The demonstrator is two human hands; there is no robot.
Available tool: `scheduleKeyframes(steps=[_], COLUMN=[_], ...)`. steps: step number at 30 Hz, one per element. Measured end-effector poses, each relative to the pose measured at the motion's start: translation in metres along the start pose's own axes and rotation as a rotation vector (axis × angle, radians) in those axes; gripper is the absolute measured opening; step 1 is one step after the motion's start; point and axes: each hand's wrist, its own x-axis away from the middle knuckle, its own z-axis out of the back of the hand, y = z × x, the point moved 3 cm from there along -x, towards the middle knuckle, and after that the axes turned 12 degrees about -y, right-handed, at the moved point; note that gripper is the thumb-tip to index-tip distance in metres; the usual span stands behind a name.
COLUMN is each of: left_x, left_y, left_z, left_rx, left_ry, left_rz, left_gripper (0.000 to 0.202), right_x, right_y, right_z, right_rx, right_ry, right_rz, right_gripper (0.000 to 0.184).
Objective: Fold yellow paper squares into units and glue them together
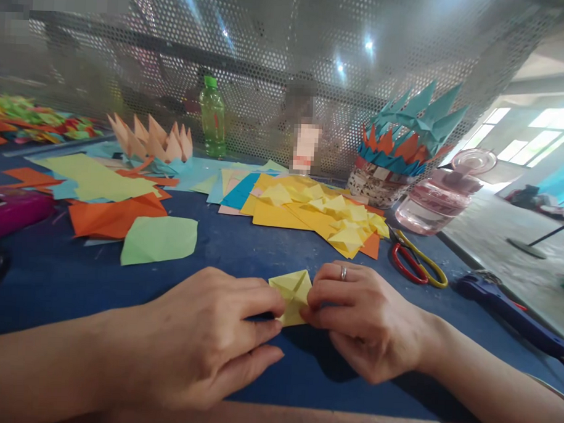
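Observation:
A small folded yellow paper piece [294,292] sits between both of my hands, just above the blue table [244,247]. My left hand [208,335] pinches its left edge with thumb and fingers closed. From the other side, my right hand [361,316], with a ring on one finger, pinches the right edge, fingers pressed together. A pile of folded yellow paper pieces [337,216] lies on yellow sheets behind my hands.
Orange [113,218], green [158,239] and blue [239,191] paper sheets lie at the left and middle. Scissors [414,262] and a blue tool [510,312] lie at the right. A green bottle [212,116], a paper crown [150,142], a jar [437,201] and a perforated panel stand behind.

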Motion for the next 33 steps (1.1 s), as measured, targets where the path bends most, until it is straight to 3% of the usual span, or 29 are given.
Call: scheduleKeyframes(steps=[9, 12, 15, 27, 33], left_x=[0.002, 0.003, 0.003, 0.003, 0.001], left_y=[-0.006, -0.005, -0.004, -0.001, 0.0], left_z=[-0.005, -0.005, -0.005, 0.0, 0.002], left_rx=[-0.03, -0.04, -0.048, -0.087, -0.116], left_ry=[0.075, 0.088, 0.094, 0.125, 0.068], left_rz=[-0.053, -0.062, -0.055, -0.087, -0.01], left_gripper=[0.022, 0.022, 0.022, 0.028, 0.033], right_x=[0.003, 0.004, 0.003, 0.001, 0.001], right_y=[0.004, 0.014, 0.021, 0.021, 0.014], right_z=[0.0, -0.001, -0.005, -0.002, -0.005], right_rx=[0.051, 0.015, -0.053, -0.193, -0.303], right_ry=[0.08, 0.099, -0.002, 0.004, 0.031], right_rz=[-0.019, -0.152, -0.215, -0.262, -0.317], right_gripper=[0.023, 0.038, 0.052, 0.014, 0.013])
